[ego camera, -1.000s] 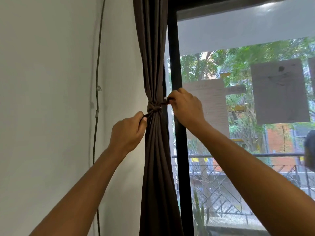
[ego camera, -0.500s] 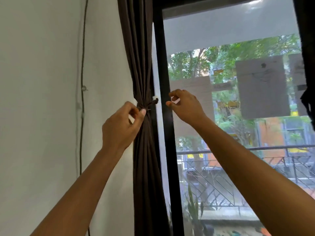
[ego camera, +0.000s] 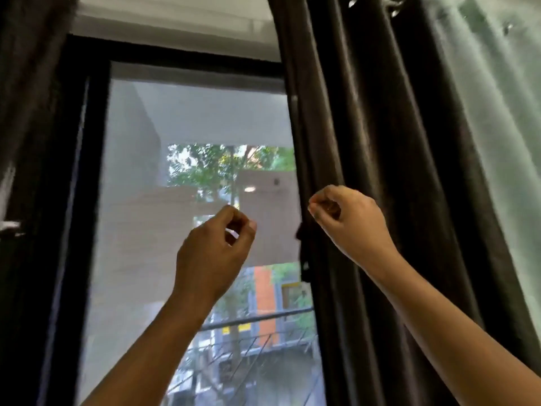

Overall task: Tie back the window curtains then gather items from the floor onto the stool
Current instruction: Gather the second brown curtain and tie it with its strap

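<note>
The right-hand curtain (ego camera: 374,136), dark brown, hangs loose in long folds beside the window (ego camera: 187,118). A short dark strap (ego camera: 304,253) dangles at its inner edge. My right hand (ego camera: 351,227) is raised in front of that edge with fingers curled in; nothing shows in its grip. My left hand (ego camera: 213,247) is up before the glass, fingers and thumb curled together, holding nothing. The left curtain (ego camera: 26,83) is a dark blur at the upper left. No floor, stool or floor items are in view.
A black window frame (ego camera: 87,200) runs down the left of the pane. A pale green wall or sheer panel (ego camera: 497,127) lies right of the curtain. Outside are a balcony railing (ego camera: 257,317), trees and buildings.
Both hands let go of the tied left curtain. The view swung right and upward to the loose right curtain, and both hands moved across with it.
</note>
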The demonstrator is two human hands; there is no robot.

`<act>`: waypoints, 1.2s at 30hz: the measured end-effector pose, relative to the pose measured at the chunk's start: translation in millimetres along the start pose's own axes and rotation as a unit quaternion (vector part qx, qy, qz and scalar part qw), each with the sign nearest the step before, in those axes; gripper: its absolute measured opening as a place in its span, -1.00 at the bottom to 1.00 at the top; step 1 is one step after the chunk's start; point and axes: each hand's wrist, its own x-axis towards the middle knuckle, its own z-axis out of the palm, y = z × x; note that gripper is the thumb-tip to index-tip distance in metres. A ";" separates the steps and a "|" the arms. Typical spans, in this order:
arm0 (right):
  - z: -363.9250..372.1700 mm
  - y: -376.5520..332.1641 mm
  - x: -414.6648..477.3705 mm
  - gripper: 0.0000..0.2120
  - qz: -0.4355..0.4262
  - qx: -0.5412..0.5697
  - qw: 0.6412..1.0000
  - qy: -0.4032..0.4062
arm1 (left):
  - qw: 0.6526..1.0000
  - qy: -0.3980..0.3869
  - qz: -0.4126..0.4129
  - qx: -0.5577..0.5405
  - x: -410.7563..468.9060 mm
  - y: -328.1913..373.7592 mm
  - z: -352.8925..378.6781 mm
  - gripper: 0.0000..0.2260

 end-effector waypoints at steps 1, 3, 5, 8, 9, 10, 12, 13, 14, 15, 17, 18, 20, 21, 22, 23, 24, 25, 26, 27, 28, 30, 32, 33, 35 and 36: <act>-10.1 28.6 8.6 -0.85 0.001 -0.017 1.000 0.021 | 1.000 0.005 0.007 -0.007 4.6 16.6 27.3 -0.87; -28.6 85.8 35.2 -0.78 0.011 -0.048 0.997 0.058 | 0.999 0.015 0.023 -0.015 32.5 51.0 79.4 -0.87; -42.1 139.9 69.5 -0.67 0.029 -0.082 0.993 0.076 | 0.999 0.014 0.042 0.015 80.2 81.7 124.6 -0.67; -55.1 207.5 135.0 -0.45 0.089 -0.112 0.987 0.074 | 0.996 -0.011 0.022 0.083 169.7 121.8 168.0 -0.35; -57.9 224.3 157.6 -0.38 0.109 -0.113 0.985 0.070 | 0.994 -0.014 0.003 0.107 196.4 132.0 175.7 -0.27; -59.9 238.5 178.8 -0.30 0.135 -0.107 0.983 0.061 | 0.991 -0.011 -0.017 0.135 219.3 139.4 181.1 -0.22; -62.0 259.0 214.8 -0.17 0.199 -0.066 0.977 0.026 | 0.979 0.013 -0.043 0.200 252.0 149.1 188.2 -0.21; -61.9 266.1 229.0 -0.14 0.225 -0.027 0.974 0.010 | 0.971 0.031 -0.046 0.234 262.7 151.9 190.8 -0.28; -60.7 271.6 240.6 -0.13 0.239 0.016 0.971 0.000 | 0.962 0.050 -0.042 0.264 271.4 152.3 193.7 -0.41; -59.7 274.4 248.8 -0.14 0.246 0.052 0.968 -0.006 | 0.956 0.063 -0.030 0.286 277.3 151.7 196.3 -0.59; -56.8 276.3 258.0 -0.20 0.232 0.063 0.971 -0.002 | 0.941 0.070 0.002 0.331 284.3 144.6 199.1 -0.86; -55.2 275.5 260.2 -0.24 0.213 0.041 0.976 0.002 | 0.932 0.068 0.018 0.355 285.3 138.8 196.3 -0.90; -51.4 274.1 263.8 -0.31 0.185 0.003 0.983 0.019 | 0.917 0.071 0.036 0.392 286.2 123.5 179.2 -0.86; -49.2 272.6 265.7 -0.34 0.183 0.000 0.983 0.028 | 0.910 0.079 0.031 0.406 285.6 113.6 165.0 -0.83; -46.4 270.2 266.8 -0.38 0.181 0.003 0.983 0.034 | 0.904 0.086 0.025 0.418 284.3 101.0 148.4 -0.81; -43.7 267.0 267.8 -0.40 0.182 0.006 0.982 0.039 | 0.897 0.096 0.011 0.432 280.7 88.7 129.5 -0.79; -39.8 263.3 269.0 -0.42 0.178 0.007 0.983 0.044 | 0.893 0.110 -0.003 0.436 278.7 74.0 108.8 -0.78; -35.6 259.1 271.1 -0.44 0.173 0.001 0.984 0.046 | 0.891 0.127 -0.024 0.436 274.4 64.2 87.3 -0.78; -30.7 254.6 274.6 -0.46 0.164 -0.007 0.985 0.047 | 0.885 0.151 -0.040 0.438 272.9 55.3 63.9 -0.80; -26.9 248.2 277.9 -0.51 0.160 -0.014 0.986 0.044 | 0.876 0.162 -0.071 0.449 278.6 40.8 35.1 -0.83; -23.5 240.2 280.6 -0.55 0.154 -0.013 0.987 0.041 | 0.867 0.165 -0.101 0.459 284.1 28.6 9.8 -0.86; -13.7 223.1 288.9 -0.56 0.149 0.007 0.988 0.035 | 0.859 0.155 -0.193 0.448 316.8 -26.1 -52.9 -0.78; -2.1 205.7 298.2 -0.57 0.137 0.022 0.989 0.039 | 0.862 0.130 -0.214 0.441 348.0 -85.8 -100.3 -0.68; 3.4 196.1 302.8 -0.58 0.128 0.019 0.991 0.033 | 0.869 0.125 -0.190 0.439 346.0 -93.1 -105.6 -0.65; 11.8 174.2 308.7 -0.62 0.131 0.022 0.991 0.028 | 0.892 0.113 -0.129 0.419 313.2 -60.7 -84.5 -0.65; 15.2 162.9 310.8 -0.65 0.143 0.035 0.988 0.042 | 0.896 0.103 -0.103 0.419 293.8 -35.3 -67.0 -0.69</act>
